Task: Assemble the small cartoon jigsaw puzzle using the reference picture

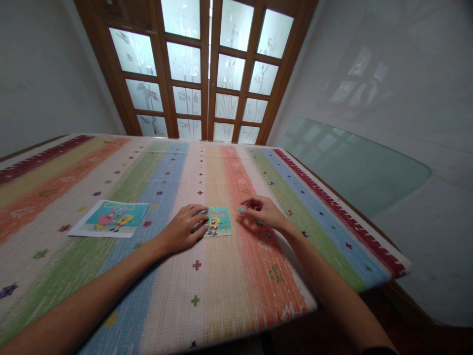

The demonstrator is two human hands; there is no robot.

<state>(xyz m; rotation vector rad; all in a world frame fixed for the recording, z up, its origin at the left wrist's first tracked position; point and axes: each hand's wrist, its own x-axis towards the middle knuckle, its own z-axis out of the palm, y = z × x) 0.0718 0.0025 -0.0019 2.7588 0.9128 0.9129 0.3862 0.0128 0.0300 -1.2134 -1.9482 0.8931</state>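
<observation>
A small jigsaw puzzle point(221, 225) with a yellow cartoon figure on a teal ground lies flat on the striped tablecloth. Along its left edge rests my left hand point(186, 228), its fingers bent and the fingertips and thumb against the puzzle, covering part of that side. Just right of the puzzle, slightly above the cloth, my right hand point(258, 211) pinches a small teal puzzle piece point(240, 210) between thumb and fingers. Under the right hand are small green shapes point(258, 223); whether they are loose pieces or printed pattern, I cannot tell.
A printed picture sheet point(111, 218) with pink and yellow cartoon figures lies to the left. The striped tablecloth point(177, 296) covers the table, whose near edge drops off at the lower right. A glass panel point(351, 158) leans by the right wall; wooden glazed doors point(205, 74) stand beyond.
</observation>
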